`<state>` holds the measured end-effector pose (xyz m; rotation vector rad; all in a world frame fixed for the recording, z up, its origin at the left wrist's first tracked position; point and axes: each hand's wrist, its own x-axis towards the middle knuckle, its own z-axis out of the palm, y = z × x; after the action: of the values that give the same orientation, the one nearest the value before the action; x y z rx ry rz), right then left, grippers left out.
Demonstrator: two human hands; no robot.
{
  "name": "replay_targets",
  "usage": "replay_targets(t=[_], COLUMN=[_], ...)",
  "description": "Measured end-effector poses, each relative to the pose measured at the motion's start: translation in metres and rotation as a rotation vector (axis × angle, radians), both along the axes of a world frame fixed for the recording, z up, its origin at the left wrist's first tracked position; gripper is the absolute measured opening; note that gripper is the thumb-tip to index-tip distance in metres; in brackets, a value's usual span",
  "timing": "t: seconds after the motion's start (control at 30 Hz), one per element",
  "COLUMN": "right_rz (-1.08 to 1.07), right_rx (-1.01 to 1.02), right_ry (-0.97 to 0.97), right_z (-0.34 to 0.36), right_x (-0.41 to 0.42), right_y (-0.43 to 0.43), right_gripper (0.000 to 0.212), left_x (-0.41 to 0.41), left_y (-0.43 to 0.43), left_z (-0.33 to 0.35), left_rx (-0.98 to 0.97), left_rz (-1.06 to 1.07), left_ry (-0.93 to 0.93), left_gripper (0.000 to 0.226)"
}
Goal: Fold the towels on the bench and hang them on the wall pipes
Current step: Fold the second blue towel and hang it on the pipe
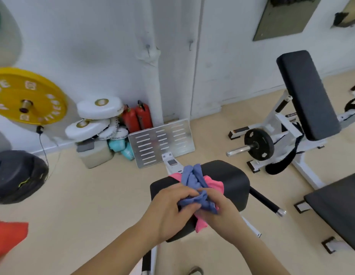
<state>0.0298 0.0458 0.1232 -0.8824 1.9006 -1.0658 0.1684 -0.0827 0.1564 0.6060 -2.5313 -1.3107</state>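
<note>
Your left hand (168, 207) and then your right hand (222, 209) both have fingers clenched on the crumpled blue towel (194, 181), which runs away from you over the pink towel (212, 183) on the worktop (232, 175); both hands are equally near.

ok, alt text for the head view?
Both hands, left and right, grip a bunched blue towel lying over a pink towel on a black padded bench in a gym.
</note>
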Motion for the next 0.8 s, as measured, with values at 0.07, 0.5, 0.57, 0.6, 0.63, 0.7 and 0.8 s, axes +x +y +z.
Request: replay_targets(t=[0.07, 0.5, 0.57, 0.6, 0.63, 0.7, 0.8], right_rz=[0.072, 0.112, 0.143, 0.153, 0.162, 0.224, 0.332], right_rx=[-0.019, -0.111, -0.047, -0.012, 0.02, 0.112, 0.268], right_ry=[0.026, 0.115, 0.183, 0.195, 0.192, 0.21, 0.281], right_z=[0.02, 0.114, 0.116, 0.114, 0.112, 0.108, 0.099], right_x=[0.017, 0.115, 0.114, 0.111, 0.108, 0.1, 0.082], right_y=[0.006, 0.041, 0.051, 0.057, 0.063, 0.073, 0.084], right_gripper=[0.023, 0.038, 0.038, 0.039, 0.04, 0.032, 0.02], left_x=[0.03, 0.166, 0.174, 0.178, 0.182, 0.19, 0.197], left_y=[0.003, 0.036, 0.043, 0.047, 0.051, 0.057, 0.061], left_z=[0.022, 0.083, 0.085, 0.085, 0.085, 0.081, 0.07], left_rx=[0.06, 0.429, 0.442, 0.455, 0.476, 0.502, 0.485], left_rz=[0.043, 0.359, 0.386, 0.393, 0.398, 0.41, 0.377], left_ry=[0.044, 0.223, 0.24, 0.243, 0.243, 0.236, 0.159], left_gripper=[0.014, 0.014, 0.011, 0.013, 0.015, 0.02, 0.025])
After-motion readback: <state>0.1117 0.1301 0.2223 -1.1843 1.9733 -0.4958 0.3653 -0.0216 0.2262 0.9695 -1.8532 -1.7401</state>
